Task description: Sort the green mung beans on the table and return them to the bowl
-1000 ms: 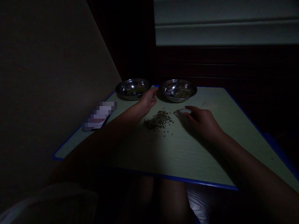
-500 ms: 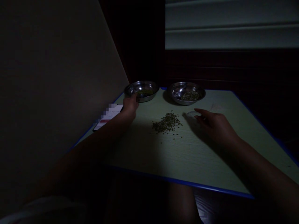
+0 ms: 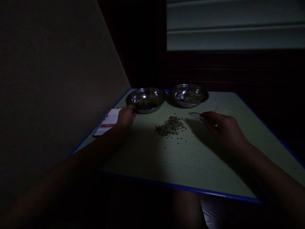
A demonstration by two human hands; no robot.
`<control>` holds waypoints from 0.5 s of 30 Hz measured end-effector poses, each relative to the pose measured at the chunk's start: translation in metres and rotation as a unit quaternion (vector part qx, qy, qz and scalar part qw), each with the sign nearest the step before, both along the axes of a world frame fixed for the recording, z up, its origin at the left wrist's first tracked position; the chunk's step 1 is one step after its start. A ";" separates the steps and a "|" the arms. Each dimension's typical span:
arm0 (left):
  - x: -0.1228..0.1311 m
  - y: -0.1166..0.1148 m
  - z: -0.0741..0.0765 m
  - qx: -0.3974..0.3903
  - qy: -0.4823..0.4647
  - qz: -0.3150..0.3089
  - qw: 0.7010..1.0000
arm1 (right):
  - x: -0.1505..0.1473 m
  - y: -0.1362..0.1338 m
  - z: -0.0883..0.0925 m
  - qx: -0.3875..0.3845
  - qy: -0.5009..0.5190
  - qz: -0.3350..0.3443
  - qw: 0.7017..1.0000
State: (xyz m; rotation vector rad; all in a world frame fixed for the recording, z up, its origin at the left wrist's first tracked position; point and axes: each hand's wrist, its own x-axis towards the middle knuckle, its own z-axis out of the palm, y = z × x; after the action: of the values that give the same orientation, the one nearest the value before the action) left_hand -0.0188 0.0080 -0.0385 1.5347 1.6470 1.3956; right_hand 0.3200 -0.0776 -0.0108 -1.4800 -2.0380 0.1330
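Grain pile (image 3: 170, 127) left loose on table (image 3: 202, 165). Behind pile: left bowl (image 3: 147, 111) and right bowl (image 3: 184, 104), both already part-filled. Right of pile: right hand (image 3: 220, 122), fingertips pinching thin disc (image 3: 194, 115). Left of pile: left hand (image 3: 127, 117), fingers curled on left bowl's rim.

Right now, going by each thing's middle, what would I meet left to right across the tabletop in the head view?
Phone → left hand → left metal bowl → loose pile of small grains → right metal bowl → right hand.

Very dim, tabletop (image 3: 202, 162) shadowed; bowls (image 3: 149, 111) glinting
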 end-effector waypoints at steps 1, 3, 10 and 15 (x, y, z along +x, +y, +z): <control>-0.002 -0.002 0.001 0.002 0.048 0.003 0.999 | 0.000 -0.001 0.000 0.002 0.000 0.007 1.000; -0.005 -0.004 0.002 0.003 0.143 0.008 0.990 | -0.002 -0.002 0.000 0.004 -0.004 0.020 1.000; -0.011 -0.013 0.012 -0.023 0.363 -0.026 0.931 | -0.005 -0.002 -0.006 0.025 -0.011 0.027 0.999; -0.017 -0.012 0.014 -0.014 0.414 -0.051 0.909 | -0.005 -0.004 -0.004 0.002 -0.054 0.064 0.997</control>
State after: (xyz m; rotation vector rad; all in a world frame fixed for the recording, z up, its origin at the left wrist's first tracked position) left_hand -0.0359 -0.0044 -0.0249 2.3469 1.9627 0.6598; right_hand 0.3146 -0.0819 -0.0149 -1.3807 -2.2184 0.1021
